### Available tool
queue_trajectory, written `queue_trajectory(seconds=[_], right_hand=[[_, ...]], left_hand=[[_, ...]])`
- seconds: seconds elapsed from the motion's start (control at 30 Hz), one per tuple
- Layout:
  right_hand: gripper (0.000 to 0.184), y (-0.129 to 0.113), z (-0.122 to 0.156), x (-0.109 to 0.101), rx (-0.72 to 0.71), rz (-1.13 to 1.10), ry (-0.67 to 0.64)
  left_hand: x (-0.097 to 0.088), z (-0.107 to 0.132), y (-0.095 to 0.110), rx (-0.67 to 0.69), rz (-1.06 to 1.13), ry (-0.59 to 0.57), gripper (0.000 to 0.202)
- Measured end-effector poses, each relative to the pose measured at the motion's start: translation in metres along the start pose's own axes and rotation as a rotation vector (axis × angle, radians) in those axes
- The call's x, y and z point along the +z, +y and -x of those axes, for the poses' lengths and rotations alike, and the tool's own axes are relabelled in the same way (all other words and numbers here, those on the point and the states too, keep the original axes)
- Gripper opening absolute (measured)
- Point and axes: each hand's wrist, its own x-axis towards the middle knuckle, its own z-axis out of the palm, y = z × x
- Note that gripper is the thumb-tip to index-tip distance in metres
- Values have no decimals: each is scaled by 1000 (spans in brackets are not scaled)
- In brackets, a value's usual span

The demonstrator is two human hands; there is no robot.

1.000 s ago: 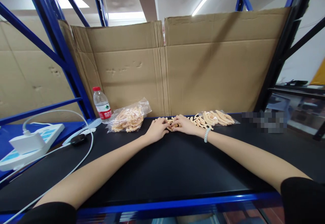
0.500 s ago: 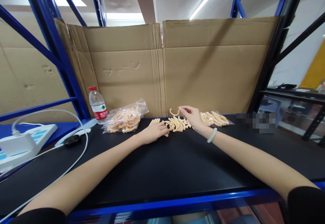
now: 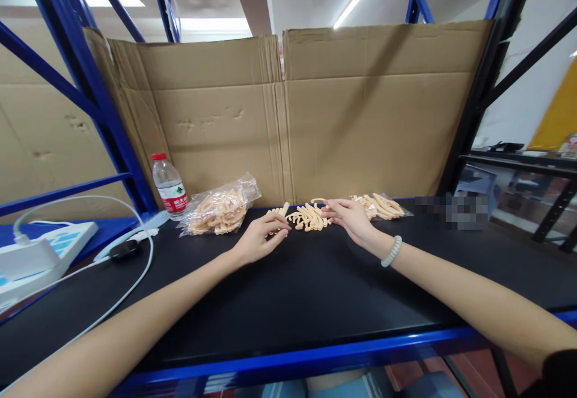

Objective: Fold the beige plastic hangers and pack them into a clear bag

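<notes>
A loose pile of cream-coloured curved, hook-like pieces [image 3: 309,216] lies on the black table top between my hands. My left hand [image 3: 262,237] hovers low at the pile's left side, thumb apart from its fingers, holding nothing that I can see. Just behind its fingertips, a few similar pieces [image 3: 283,209] are lined up side by side, partly covered by the hand. On the right, my right hand [image 3: 351,219] has its fingertips closed on one curved piece [image 3: 318,200], raised at the back of the pile. A pale beaded bracelet [image 3: 391,251] circles that wrist.
Clear plastic bags of such pieces lie left [image 3: 220,208] and right [image 3: 383,207]. Farther left stand a red-capped water bottle [image 3: 170,186] and a white power strip [image 3: 67,241] with a looping cable [image 3: 146,266]. Cardboard [image 3: 383,115] walls off the back.
My left hand has drawn back a little from the pile, uncovering part of the lined-up pieces, and its thumb has spread. My right hand has shifted slightly right and lower with the curved piece.
</notes>
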Motion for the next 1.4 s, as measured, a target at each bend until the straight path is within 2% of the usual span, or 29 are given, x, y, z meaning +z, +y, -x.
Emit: queue_trajectory(seconds=[0.13, 0.23, 0.3, 0.37, 0.43, 0.63, 0.77, 0.87, 1.17, 1.4], right_hand=[[30, 7, 8, 0, 40, -43, 17], [35, 10, 15, 3, 67, -91, -18], [30, 11, 20, 7, 79, -95, -83], [25, 11, 24, 11, 90, -85, -153], [26, 11, 29, 16, 111, -80, -206], [26, 6, 44, 27, 168, -67, -346], [26, -2, 46, 26, 254, -76, -468], [26, -4, 47, 24, 304, -62, -512], [23, -2, 49, 24, 357, -50, -521], [27, 6, 50, 26, 246, 8, -450]], left_hand=[[17, 5, 0, -281, 405, 214, 21], [24, 5, 3, -446, 701, 325, 43], [26, 5, 9, -552, 869, 357, 52], [28, 4, 17, -603, 1005, 359, 44], [29, 5, 26, -589, 1088, 353, 32], [34, 10, 42, -474, 980, 351, 26], [37, 13, 46, -435, 909, 355, 24], [38, 14, 47, -410, 866, 371, 23], [39, 17, 48, -403, 810, 313, 23], [41, 17, 53, -454, 836, 331, 23]])
